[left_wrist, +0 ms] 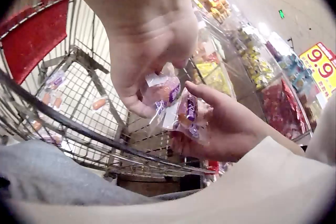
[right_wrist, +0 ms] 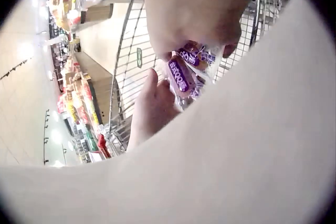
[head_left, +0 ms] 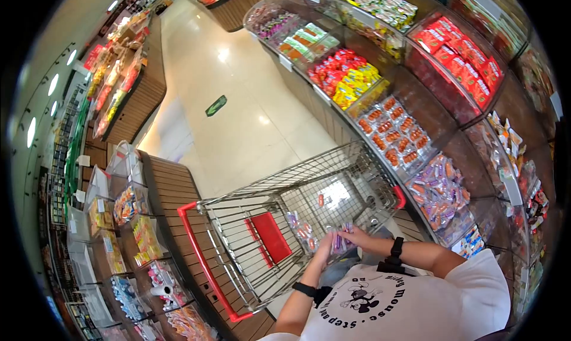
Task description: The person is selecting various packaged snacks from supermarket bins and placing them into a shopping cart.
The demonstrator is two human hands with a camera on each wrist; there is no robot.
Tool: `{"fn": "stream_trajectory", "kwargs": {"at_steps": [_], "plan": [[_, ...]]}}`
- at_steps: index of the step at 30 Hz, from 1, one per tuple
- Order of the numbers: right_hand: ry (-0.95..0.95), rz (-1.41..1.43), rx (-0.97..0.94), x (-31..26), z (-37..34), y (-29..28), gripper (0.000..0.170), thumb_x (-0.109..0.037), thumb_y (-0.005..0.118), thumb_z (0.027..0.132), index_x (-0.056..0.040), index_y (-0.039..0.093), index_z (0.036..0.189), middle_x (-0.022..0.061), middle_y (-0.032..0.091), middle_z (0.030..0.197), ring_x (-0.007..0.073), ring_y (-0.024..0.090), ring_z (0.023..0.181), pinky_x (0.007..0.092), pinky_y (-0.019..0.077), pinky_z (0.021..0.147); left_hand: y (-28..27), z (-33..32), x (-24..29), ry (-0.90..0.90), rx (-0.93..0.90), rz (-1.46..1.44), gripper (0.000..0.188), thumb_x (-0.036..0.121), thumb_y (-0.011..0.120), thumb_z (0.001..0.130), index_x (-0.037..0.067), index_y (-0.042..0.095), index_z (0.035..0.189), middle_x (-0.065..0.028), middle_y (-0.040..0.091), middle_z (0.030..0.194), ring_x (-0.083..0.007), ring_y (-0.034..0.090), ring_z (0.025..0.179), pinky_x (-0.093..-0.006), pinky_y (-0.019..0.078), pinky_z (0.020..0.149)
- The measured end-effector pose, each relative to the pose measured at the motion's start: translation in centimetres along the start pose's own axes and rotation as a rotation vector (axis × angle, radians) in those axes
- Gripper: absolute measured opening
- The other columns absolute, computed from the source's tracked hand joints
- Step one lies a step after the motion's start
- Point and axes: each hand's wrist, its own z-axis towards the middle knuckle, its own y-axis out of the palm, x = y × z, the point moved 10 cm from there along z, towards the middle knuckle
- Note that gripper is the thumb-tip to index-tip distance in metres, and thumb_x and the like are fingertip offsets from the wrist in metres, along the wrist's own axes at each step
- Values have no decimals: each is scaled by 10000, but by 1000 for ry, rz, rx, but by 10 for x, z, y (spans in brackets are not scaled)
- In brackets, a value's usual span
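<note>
Close together over the shopping cart (head_left: 291, 174), the two hands hold small snack sausages in clear wrappers with purple print. My left hand (head_left: 323, 249) pinches one wrapped sausage (left_wrist: 167, 88) between thumb and fingers. Beside it, my right hand (head_left: 355, 237) holds another wrapped sausage (left_wrist: 190, 116), thumb lying along its edge. The wrappers overlap in the right wrist view, where purple lettering shows on a front sausage pack (right_wrist: 179, 77). Inside the cart lie several similar sausages (head_left: 306, 237) near the child-seat end and a single one (head_left: 321, 200) farther in.
A bin of purple-wrapped sausages (head_left: 437, 192) stands at the right, beside clear-packed orange snacks (head_left: 392, 133) and red and yellow packets (head_left: 345, 76). The cart's red handle (head_left: 205, 263) is at the left. More candy bins (head_left: 146, 240) line the left; a tiled aisle (head_left: 238, 103) runs ahead.
</note>
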Motion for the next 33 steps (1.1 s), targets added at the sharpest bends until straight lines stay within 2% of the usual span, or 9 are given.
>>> {"fn": "stream_trajectory", "kwargs": {"at_steps": [2,6,8,10,15,19,22,25,33], "plan": [[-10,6,-15,10,18,23,329,-219,573,679,-30,424,904,30,498,746,73,463,585,208,372,470,-21,-11,10,173,60,125,352,288,344,808,-1,441,984,-69,479,940,-129,439,846,-245,344,732],[58,-140,-63,22,50,67,364,-98,541,690,-33,367,1004,53,485,875,113,487,710,221,414,586,-75,-8,3,129,141,-49,348,282,383,800,45,396,1055,-47,480,905,-113,459,769,-229,380,643],[-145,-93,-151,-16,66,99,501,-106,551,682,-9,273,1087,87,461,943,143,490,743,230,430,576,-92,-19,41,153,188,-7,374,278,388,800,52,353,1095,-53,474,919,-121,462,768,-233,386,649],[-390,-105,-214,-36,99,121,565,-156,562,680,13,244,1115,113,451,961,160,483,796,241,434,602,-117,-16,76,184,208,83,498,344,401,778,-3,305,1121,-124,423,1052,-175,413,947,-267,321,792],[-205,-662,28,-56,123,91,707,-313,554,644,77,218,1128,233,403,1039,303,430,929,322,347,782,-182,-2,123,320,575,382,566,219,392,761,-41,119,1183,-191,239,1195,-236,269,1090,-286,231,881],[-148,-772,-38,-18,115,41,589,-318,543,650,39,339,1072,198,472,947,269,479,845,323,387,714,-169,11,102,321,408,250,526,195,416,759,-40,184,1169,-193,355,1114,-230,388,999,-266,291,836],[-156,-706,-29,14,74,-16,448,-303,539,662,-2,438,977,138,524,849,225,508,765,309,407,654,-145,24,49,37,296,297,395,168,395,776,14,304,1129,-80,481,864,-121,482,739,-207,393,581],[-242,-621,121,-7,14,-58,323,-266,531,683,-24,486,892,94,546,777,191,522,706,291,413,609,-119,35,11,39,201,239,317,171,409,777,32,376,1060,-54,481,819,-112,483,652,-209,377,488],[-530,-372,624,-84,-121,-166,165,-152,484,741,-42,495,863,28,521,663,80,464,584,222,391,543,-45,54,-3,12,20,427,292,205,378,787,67,393,1043,-62,500,904,-165,487,799,-292,375,668]]}}
